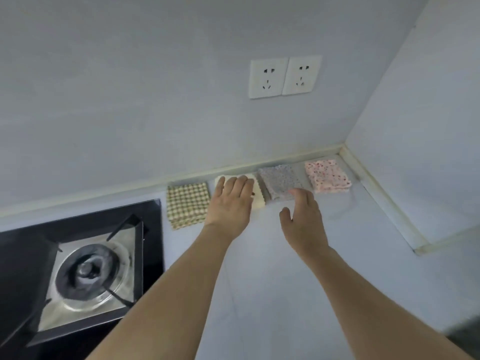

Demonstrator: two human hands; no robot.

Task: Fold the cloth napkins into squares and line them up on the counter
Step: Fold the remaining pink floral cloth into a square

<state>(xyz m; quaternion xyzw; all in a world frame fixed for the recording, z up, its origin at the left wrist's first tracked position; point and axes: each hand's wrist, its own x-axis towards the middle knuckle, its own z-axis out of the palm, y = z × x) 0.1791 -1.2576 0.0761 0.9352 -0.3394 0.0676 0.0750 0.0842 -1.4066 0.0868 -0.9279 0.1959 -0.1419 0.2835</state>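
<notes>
**Fingers flat on the cream napkin: row being trued**

Fingers of left hand extended, pressing cream napkin. Right hand released, hovering by grey napkin. Checked napkin and pink napkin flanking, all along counter back edge. Gaps to be evened, edges squared by flat sliding

gas burner on black hob, lower left | two white wall sockets side by side

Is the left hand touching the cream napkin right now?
Touching. The head view shows the left hand lying flat with straight fingers on top of the cream napkin, covering most of it.
</notes>
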